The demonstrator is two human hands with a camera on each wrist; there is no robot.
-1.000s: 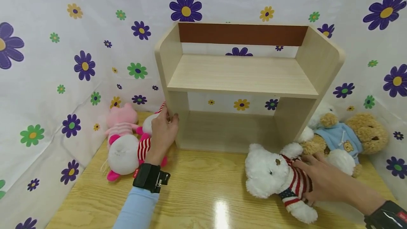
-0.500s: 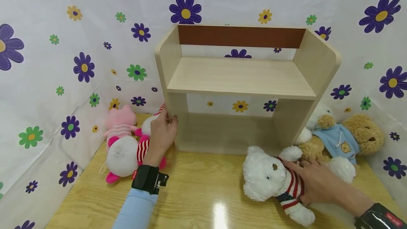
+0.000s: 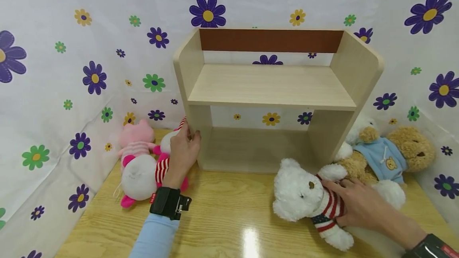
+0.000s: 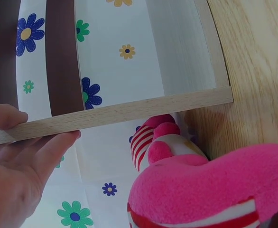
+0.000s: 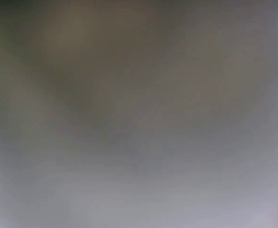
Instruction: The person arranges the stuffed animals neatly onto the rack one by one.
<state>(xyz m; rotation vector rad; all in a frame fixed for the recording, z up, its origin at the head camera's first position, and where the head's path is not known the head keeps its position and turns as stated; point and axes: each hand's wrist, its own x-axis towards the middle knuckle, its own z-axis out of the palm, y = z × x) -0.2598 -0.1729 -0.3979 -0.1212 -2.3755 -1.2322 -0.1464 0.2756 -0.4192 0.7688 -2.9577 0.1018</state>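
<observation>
A pale wooden two-tier shelf (image 3: 272,85) stands on the table in the head view. My left hand (image 3: 183,152) holds the front edge of its left side panel; in the left wrist view, thumb and fingers lie on opposite faces of that panel (image 4: 143,108). At the lower right, my right hand (image 3: 362,206) grips the body of a white teddy bear (image 3: 297,190) in a red-and-white striped sweater. The bear lies on its side, head to the left, before the shelf's right front corner. Only a grey blur fills the right wrist view.
Left of the shelf are a pink plush toy (image 3: 137,136) and white-and-pink plush toys (image 3: 138,176) in stripes. On the right lie a brown teddy bear (image 3: 412,148) in a blue top and another white plush (image 3: 362,124). Flowered cloth (image 3: 118,23) hangs behind the wooden table (image 3: 215,218).
The right hand has shifted slightly left and down at the white bear's body. My left hand keeps its hold on the shelf panel. The head view has shifted a little.
</observation>
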